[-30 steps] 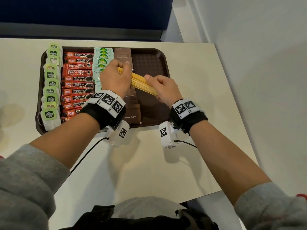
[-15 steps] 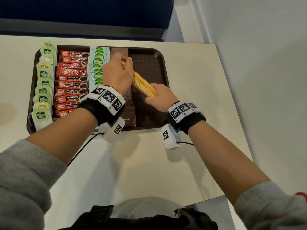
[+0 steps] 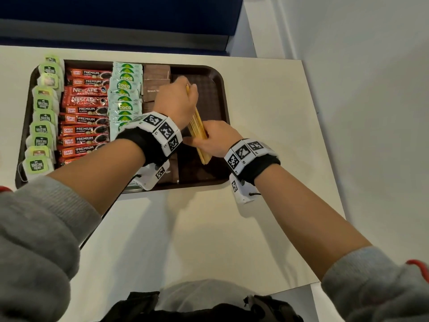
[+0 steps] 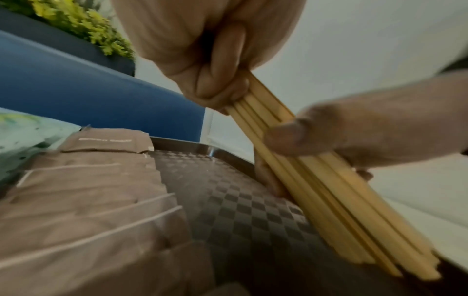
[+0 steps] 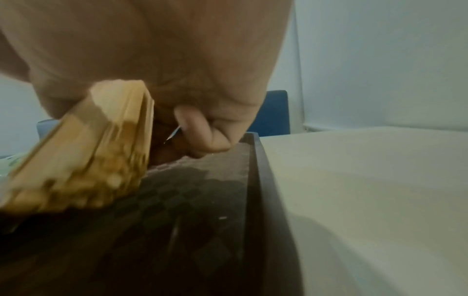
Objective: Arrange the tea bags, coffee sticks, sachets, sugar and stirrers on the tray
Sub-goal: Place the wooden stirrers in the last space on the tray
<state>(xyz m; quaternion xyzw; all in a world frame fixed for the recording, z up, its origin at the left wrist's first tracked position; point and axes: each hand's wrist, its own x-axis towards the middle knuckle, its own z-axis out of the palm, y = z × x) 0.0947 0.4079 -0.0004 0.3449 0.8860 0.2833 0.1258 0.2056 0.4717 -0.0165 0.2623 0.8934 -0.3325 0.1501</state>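
Both hands grip the stirrers [image 3: 198,133]: left hand [image 3: 175,102] curled round the far end, right hand [image 3: 214,141] pinching the near end. Best lowered flat onto the tray [image 3: 218,94], right of centre, beside the sugar [image 3: 156,75], and released together.

A cream-white rectangular table [image 3: 274,140] fills most of the head view, its far edge set against a low dark blue upholstered panel [image 3: 116,17] with a grey band along its base. To the right stands a plain pale grey-white wall [image 3: 362,66], and a narrow white strip [image 3: 246,38] runs between the panel and the wall. In the left wrist view, yellow-green foliage [image 4: 83,26] shows above the blue panel, and soft shadows fall on the table.
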